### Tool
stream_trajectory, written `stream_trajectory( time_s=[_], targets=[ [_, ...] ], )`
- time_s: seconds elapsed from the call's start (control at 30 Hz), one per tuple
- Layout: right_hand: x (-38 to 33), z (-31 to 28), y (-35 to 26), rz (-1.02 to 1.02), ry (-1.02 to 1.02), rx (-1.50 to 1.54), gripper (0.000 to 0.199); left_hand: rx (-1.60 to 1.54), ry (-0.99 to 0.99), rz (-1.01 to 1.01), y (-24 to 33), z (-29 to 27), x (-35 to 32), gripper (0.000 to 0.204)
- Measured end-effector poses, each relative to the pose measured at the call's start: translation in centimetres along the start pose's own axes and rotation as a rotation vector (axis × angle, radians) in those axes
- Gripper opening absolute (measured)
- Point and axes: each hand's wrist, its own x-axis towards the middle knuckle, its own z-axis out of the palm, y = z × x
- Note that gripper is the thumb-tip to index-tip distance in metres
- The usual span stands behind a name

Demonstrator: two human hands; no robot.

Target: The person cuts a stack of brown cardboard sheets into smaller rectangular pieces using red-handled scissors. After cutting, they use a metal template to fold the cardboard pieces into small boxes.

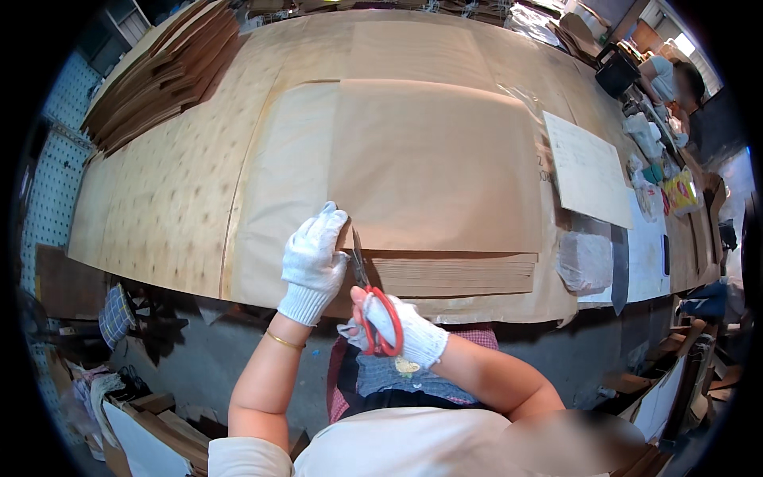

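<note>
My left hand (315,258), in a white knit glove, presses flat on the near left edge of a large brown paper sheet (429,167) spread over the table. My right hand (393,324), also gloved, grips red-handled scissors (373,306) whose blades point away from me and meet the paper's edge just right of my left hand. Under the sheet's near edge a stack of brown paper sheets (453,274) shows its layered edges.
A wide plywood table (159,199) carries everything. A pile of brown sheets (163,75) lies at the far left. A white sheet (586,168) and a clear plastic bag (584,262) lie to the right. Another person (675,83) sits at the far right among clutter.
</note>
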Motion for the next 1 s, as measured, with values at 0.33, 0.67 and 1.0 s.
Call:
stream_trajectory(
  time_s=[0.33, 0.67, 1.0],
  targets=[
    [-7.3, -2.8, -0.2, -0.122, 0.047, -0.187, 0.040, -0.950, 0.049, -0.386, 5.1, -5.8, 7.9, 0.024],
    [-11.0, -8.4, 2.6, -0.333, -0.058, 0.160, 0.064, -0.344, 0.249, 0.112, 1.5, -5.0, 21.1, 0.023],
    [-9.8, -8.1, 0.8, -0.270, 0.194, 0.059, 0.050, 0.133, -0.500, 0.208, 8.4, 1.7, 4.0, 0.050]
  ],
)
